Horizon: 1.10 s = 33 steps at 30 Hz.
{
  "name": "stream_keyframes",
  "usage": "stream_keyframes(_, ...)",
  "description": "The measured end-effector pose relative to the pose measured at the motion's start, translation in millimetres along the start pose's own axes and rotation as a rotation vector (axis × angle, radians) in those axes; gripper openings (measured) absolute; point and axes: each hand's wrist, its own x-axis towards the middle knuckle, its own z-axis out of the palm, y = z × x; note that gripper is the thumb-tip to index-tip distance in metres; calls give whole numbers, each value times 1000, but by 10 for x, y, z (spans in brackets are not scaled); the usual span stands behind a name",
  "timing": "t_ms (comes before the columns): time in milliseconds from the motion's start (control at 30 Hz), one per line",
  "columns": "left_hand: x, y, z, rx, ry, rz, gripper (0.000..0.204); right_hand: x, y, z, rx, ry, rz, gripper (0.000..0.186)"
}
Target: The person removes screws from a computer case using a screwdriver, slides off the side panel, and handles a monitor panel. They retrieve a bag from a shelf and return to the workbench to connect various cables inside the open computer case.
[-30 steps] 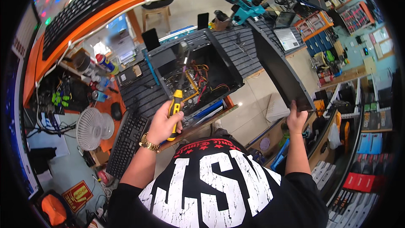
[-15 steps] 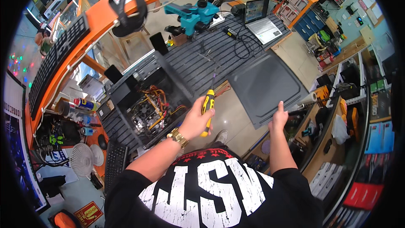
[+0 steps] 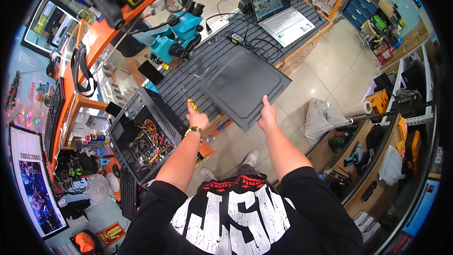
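My right hand (image 3: 268, 114) is closed on the near right edge of a dark computer side panel (image 3: 243, 82). The panel is tilted slightly, its far part over the bench and its near corner out past the bench edge. A yellow and black screwdriver (image 3: 194, 106) is in my left hand (image 3: 198, 120), beside the bench's front edge; the shaft is hard to make out. Left of that hand lies an open computer case (image 3: 165, 115), with its circuit board (image 3: 150, 147) and coloured cables (image 3: 152, 130) exposed.
On the striped bench mat (image 3: 177, 87) stand a teal microscope (image 3: 172, 40) and an open laptop (image 3: 285, 21). Cables (image 3: 264, 49) lie beside the laptop. A keyboard (image 3: 128, 193) and a small fan (image 3: 98, 188) are at lower left. Wooden drawers (image 3: 347, 160) stand at the right.
My right hand has brought the side panel leftward, over the bench. My left hand has moved with the screwdriver toward the bench edge near the case. The view has shifted too.
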Motion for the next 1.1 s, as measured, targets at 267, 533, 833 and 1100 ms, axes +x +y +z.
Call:
stream_keyframes(267,373,54,205,213,49,42,94,593,296,321,61,-33,211,78)
stream_keyframes(533,970,-521,251,644,175,559,76,116,-244,218,-595,-275,225,110)
stream_keyframes(833,1170,-330,347,768,58,394,86,-815,-338,-1672,-1202,-31,-256,78)
stream_keyframes(1100,1334,-235,202,751,36,313,83,-2592,-25,-3410,-715,557,-220,48)
